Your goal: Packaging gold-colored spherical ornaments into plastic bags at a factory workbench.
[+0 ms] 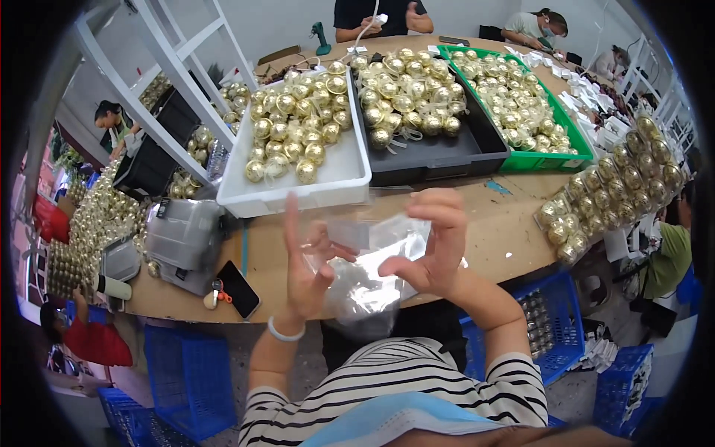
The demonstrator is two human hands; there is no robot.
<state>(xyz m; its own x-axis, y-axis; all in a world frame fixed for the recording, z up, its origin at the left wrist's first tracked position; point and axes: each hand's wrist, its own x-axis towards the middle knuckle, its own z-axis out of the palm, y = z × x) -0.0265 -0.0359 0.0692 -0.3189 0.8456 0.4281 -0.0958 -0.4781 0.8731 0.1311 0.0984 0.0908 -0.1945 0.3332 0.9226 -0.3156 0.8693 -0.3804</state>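
Observation:
Above the table's near edge, a clear, shiny plastic piece of packaging (365, 287) spans the space between my hands. Its exact shape is lost in glare. My left hand (304, 264), with a white band at the wrist, holds its left side; one finger points up and others show through the plastic. My right hand (438, 249) curves round the right side, thumb apart from bent fingers. Beyond my hands stand a white tray (294, 195), a black tray (439, 170) and a green tray (547, 162), all holding gold ball ornaments (305, 112) with ribbon loops.
Clear trays of gold balls (614, 182) stack at right. A phone (239, 289), an orange-handled tool (216, 295) and clear plastic boxes (182, 235) lie left. Blue crates (188, 380) stand below the table. Across it, a person (380, 18) works; a green power tool (321, 39) stands nearby.

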